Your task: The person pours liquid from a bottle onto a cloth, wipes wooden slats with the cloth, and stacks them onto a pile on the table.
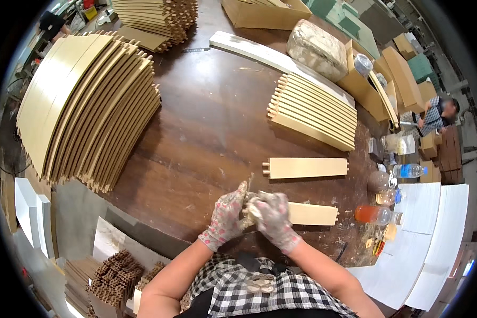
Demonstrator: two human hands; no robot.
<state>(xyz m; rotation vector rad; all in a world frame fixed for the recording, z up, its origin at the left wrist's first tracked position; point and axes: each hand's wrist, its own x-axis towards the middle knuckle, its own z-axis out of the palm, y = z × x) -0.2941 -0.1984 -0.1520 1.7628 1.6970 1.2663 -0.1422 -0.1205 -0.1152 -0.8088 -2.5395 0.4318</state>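
My left hand (227,214), in a pale glove with pink dots, is closed near the front edge of the brown table (196,153). Against it, my right hand (273,214), gloved alike, has curled fingers and is slightly blurred. Something small and pale is between the hands, too hidden to name. A light wooden slat (315,214) lies flat with its left part behind my right hand; short pegs stick out of its right end. Just beyond lies a second slat (307,168), pegs at both ends. Farther off, several slats stand on edge in a tight row (312,116).
Tall stacks of pegged wooden panels (85,100) fill the left side. A long white board (249,50) and a tape-covered block (317,49) sit at the back. Bottles (373,214) line the right edge beside white sheets (408,254). A co-worker (437,114) is at far right.
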